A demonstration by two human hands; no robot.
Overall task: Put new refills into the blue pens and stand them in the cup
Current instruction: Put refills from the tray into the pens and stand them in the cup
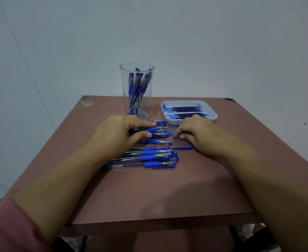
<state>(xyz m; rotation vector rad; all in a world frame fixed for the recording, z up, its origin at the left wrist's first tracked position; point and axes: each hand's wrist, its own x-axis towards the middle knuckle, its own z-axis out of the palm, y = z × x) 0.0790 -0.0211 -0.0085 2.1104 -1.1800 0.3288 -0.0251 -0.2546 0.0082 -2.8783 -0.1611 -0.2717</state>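
A: Item one, the pens. Where did they lie against your hands?

B: Your left hand (121,130) was curled over the far cluster of pens (157,132), thumb and fingers closed on one blue-gripped pen (154,128) whose tip pointed right toward your other hand. A single pen (158,142) lay just below that cluster, beside your left thumb. The near row of pens (155,157) lay on the table (167,193) below your left hand, apart from it, tips to the right.

A: Item two, the right hand.

B: Your right hand (195,133) sat just right of the far cluster, fingers bent inward and nearly closed. A small pale-blue piece (171,132) showed at your fingertips; I cannot tell whether you gripped it. A loose blue cap (183,147) lay on the table just under that hand, close to the heel of the palm.

A: Item three, the refills.

B: The refills (187,112) lay side by side in the white tray (213,113), beyond your right hand and near its knuckles.

A: Item four, the cup.

B: The clear cup (136,88) stood upright at the far edge of the table, beyond your left hand, with several blue pens (137,86) leaning inside it.
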